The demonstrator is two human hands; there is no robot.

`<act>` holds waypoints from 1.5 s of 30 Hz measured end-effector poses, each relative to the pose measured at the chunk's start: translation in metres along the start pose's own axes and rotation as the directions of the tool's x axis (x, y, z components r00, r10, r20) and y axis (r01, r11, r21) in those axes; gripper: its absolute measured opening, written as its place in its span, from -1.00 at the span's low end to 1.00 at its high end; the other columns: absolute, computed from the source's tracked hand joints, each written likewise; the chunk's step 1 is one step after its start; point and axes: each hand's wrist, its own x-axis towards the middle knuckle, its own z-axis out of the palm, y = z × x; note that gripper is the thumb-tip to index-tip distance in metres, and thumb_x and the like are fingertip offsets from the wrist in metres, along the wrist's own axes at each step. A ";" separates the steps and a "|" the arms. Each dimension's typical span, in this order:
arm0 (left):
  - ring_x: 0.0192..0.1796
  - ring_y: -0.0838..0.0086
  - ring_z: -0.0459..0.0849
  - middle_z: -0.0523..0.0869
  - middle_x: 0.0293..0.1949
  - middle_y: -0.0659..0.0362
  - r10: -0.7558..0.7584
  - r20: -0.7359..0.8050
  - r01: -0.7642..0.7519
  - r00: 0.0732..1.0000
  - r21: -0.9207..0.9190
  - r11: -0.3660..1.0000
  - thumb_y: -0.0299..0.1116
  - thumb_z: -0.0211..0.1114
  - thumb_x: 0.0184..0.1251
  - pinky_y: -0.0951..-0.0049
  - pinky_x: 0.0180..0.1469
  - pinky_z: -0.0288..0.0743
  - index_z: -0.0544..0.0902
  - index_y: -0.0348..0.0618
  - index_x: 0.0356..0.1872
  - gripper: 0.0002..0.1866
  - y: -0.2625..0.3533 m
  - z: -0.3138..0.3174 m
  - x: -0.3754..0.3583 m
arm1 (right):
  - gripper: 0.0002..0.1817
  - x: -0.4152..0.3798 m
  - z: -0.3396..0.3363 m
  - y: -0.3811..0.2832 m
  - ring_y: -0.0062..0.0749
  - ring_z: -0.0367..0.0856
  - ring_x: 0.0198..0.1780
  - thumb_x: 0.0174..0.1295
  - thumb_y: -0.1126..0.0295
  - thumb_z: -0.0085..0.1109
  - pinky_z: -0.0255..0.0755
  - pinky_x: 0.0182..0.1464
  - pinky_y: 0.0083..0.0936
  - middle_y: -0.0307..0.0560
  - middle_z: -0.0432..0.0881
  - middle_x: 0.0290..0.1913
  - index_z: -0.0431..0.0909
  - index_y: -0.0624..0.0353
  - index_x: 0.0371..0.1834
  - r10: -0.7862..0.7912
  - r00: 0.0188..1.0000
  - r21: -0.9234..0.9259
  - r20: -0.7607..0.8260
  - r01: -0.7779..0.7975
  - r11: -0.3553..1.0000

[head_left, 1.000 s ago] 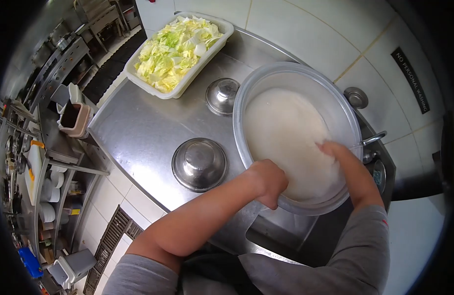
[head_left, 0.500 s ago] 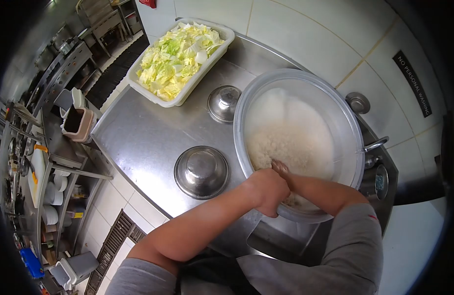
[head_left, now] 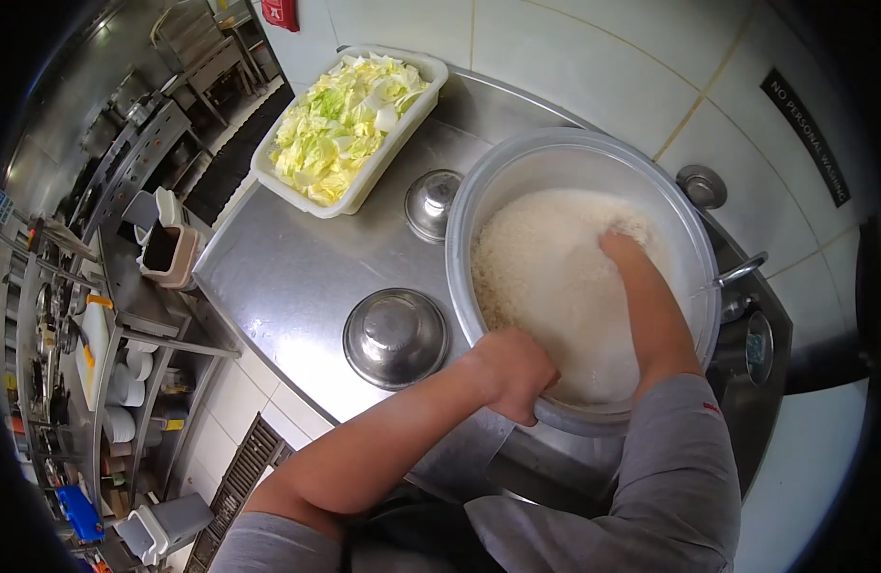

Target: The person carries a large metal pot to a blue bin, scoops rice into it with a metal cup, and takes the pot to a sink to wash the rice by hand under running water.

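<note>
A large metal pot point(head_left: 684, 229) holds rice point(head_left: 528, 250) in cloudy white water. My left hand point(head_left: 519, 374) is closed over the pot's near rim, fingers wrapped around the edge. Inside the pot, toward its far right side, my right hand point(head_left: 620, 244) reaches down into the rice and water. Its fingers are sunk in the rice, so their shape is hidden. Left of the pot, an upturned steel bowl point(head_left: 396, 339) rests on the steel counter point(head_left: 278, 258). A smaller upturned bowl point(head_left: 431, 204) sits close to the pot's left wall.
A white tub point(head_left: 388, 158) of chopped cabbage point(head_left: 350, 124) stands at the counter's back left. A tap handle point(head_left: 741, 270) juts out at the pot's right. Behind rises a tiled wall with a black sign point(head_left: 805, 138). Shelves with white bowls point(head_left: 124, 387) and a bin point(head_left: 166, 250) lie to the left.
My right hand has moved from the pot's near side across to its far right, pushing through the rice. Rice now spreads along the left. My left hand keeps hold of the rim.
</note>
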 end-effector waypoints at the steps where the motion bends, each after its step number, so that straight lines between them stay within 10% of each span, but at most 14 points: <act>1: -0.14 0.14 0.70 0.74 -0.30 0.09 0.009 -0.005 -0.009 1.000 0.004 1.000 -0.07 0.40 -0.16 0.18 -0.07 0.57 0.71 -0.01 -0.19 -0.57 0.000 -0.001 0.000 | -0.36 -0.012 -0.007 0.018 0.07 0.43 0.27 0.37 -0.09 -0.33 0.20 0.33 -0.12 0.18 0.49 0.22 0.53 0.21 0.13 -0.103 0.994 -0.164 0.033 0.107 0.981; 5: -0.15 0.17 0.71 0.74 -0.31 0.12 -0.017 0.034 0.016 0.999 0.022 1.000 -0.06 0.38 -0.17 0.20 -0.09 0.58 0.72 0.01 -0.24 -0.60 0.004 -0.004 -0.002 | -0.54 -0.045 0.002 0.068 -0.04 0.55 0.13 0.25 0.11 -0.04 0.39 0.15 -0.14 0.07 0.61 0.10 0.60 0.14 0.08 0.030 0.913 -0.347 0.407 0.124 0.930; 8: -0.16 0.18 0.71 0.74 -0.32 0.13 -0.034 0.052 0.033 0.998 0.007 0.999 -0.07 0.37 -0.16 0.21 -0.09 0.58 0.72 0.01 -0.26 -0.62 0.006 -0.006 -0.003 | -0.69 -0.056 0.075 0.131 -0.07 0.59 0.00 0.15 0.30 0.05 0.46 0.00 -0.21 0.11 0.64 -0.04 0.65 0.22 -0.13 -0.396 0.692 -0.095 0.603 0.556 0.826; 12: -0.16 0.17 0.71 0.74 -0.31 0.13 -0.029 0.056 0.029 0.998 0.000 1.000 -0.08 0.36 -0.16 0.22 -0.08 0.58 0.73 0.02 -0.27 -0.63 0.004 -0.004 -0.001 | -0.74 -0.112 0.080 0.062 -0.04 0.61 -0.15 -0.22 0.45 0.27 0.47 -0.11 -0.19 0.17 0.62 -0.27 0.58 0.31 -0.39 -0.757 0.003 -0.074 0.653 0.995 -0.060; 15: -0.16 0.17 0.71 0.74 -0.31 0.12 -0.039 0.083 0.038 0.996 0.015 0.999 -0.08 0.36 -0.15 0.21 -0.08 0.58 0.73 0.03 -0.26 -0.63 0.004 -0.003 0.002 | -0.65 -0.152 0.126 -0.017 -0.06 0.49 -0.02 -0.09 0.35 0.10 0.35 0.01 -0.19 0.14 0.50 -0.11 0.46 0.27 -0.21 -0.614 0.633 0.115 0.471 0.646 0.755; 22: -0.14 0.16 0.71 0.75 -0.30 0.12 -0.068 0.110 0.070 0.992 -0.018 0.997 -0.08 0.36 -0.15 0.20 -0.07 0.58 0.74 0.04 -0.24 -0.62 0.001 -0.003 0.004 | -0.46 -0.039 0.115 -0.156 -0.10 0.21 0.29 0.21 0.11 -0.30 0.06 0.29 -0.19 0.07 0.22 0.26 0.17 0.16 0.22 -0.349 0.892 0.188 0.287 0.305 0.934; 29: -0.17 0.20 0.73 0.76 -0.30 0.13 -0.060 0.138 0.064 0.989 -0.026 0.998 -0.06 0.36 -0.16 0.21 -0.13 0.59 0.76 -0.02 -0.36 -0.65 -0.003 0.006 0.011 | -0.28 0.039 0.053 -0.040 -0.12 -0.08 0.54 0.41 -0.09 -0.58 -0.21 0.52 -0.18 0.00 -0.05 0.55 -0.11 0.07 0.53 -0.146 0.920 0.027 0.364 0.146 0.989; 32: -0.15 0.20 0.72 0.76 -0.27 0.16 -0.061 0.149 0.066 0.987 -0.029 0.997 -0.07 0.35 -0.17 0.21 -0.13 0.59 0.76 0.00 -0.31 -0.63 -0.003 0.006 0.012 | -0.32 -0.009 0.045 0.009 -0.03 -0.03 0.52 0.41 -0.03 -0.46 -0.15 0.49 -0.13 0.03 -0.02 0.53 -0.02 0.11 0.50 0.044 0.986 0.144 0.162 -0.068 0.987; 36: -0.03 0.22 0.69 0.75 -0.12 0.15 -0.017 0.171 0.028 0.985 -0.058 0.998 -0.08 0.36 -0.17 0.25 0.01 0.55 0.67 0.09 0.06 -0.40 -0.002 0.000 0.010 | -0.38 -0.058 0.075 0.053 -0.01 0.06 0.48 0.39 0.03 -0.39 -0.09 0.45 -0.07 0.02 0.08 0.49 0.08 0.12 0.44 -0.091 0.954 -0.125 0.287 0.131 0.984; 45: -0.05 0.22 0.69 0.75 -0.15 0.16 -0.009 0.223 0.029 0.975 -0.086 0.996 -0.13 0.34 -0.18 0.27 0.01 0.55 0.70 0.09 0.00 -0.45 -0.003 -0.005 0.010 | -0.49 -0.085 0.127 -0.074 0.05 0.25 0.37 0.35 0.15 -0.23 0.04 0.37 0.08 0.00 0.28 0.39 0.32 0.14 0.31 -0.406 0.820 -0.064 0.404 0.468 0.882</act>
